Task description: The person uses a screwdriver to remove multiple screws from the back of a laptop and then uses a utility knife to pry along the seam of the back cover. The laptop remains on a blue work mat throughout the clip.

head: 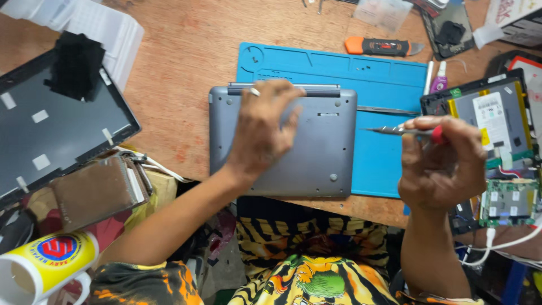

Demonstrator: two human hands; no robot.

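— Pressing down flat, is that left hand (262, 133)?

— Yes, fingers spread, palm on the upturned grey laptop (316, 152), gripping nothing. The laptop lies half on the blue mat (384, 76), near the tabletop's (186, 45) front edge.

— And the right hand (437, 164)?

— Clenched around a screwdriver (398, 130) with a red collar, tip pointing left over the mat, wrist bent upward.

— Any containers?

— A clear plastic box (384, 11) at the far edge; contents unclear. A mug (42, 262) lies on its side at the left, looking empty.
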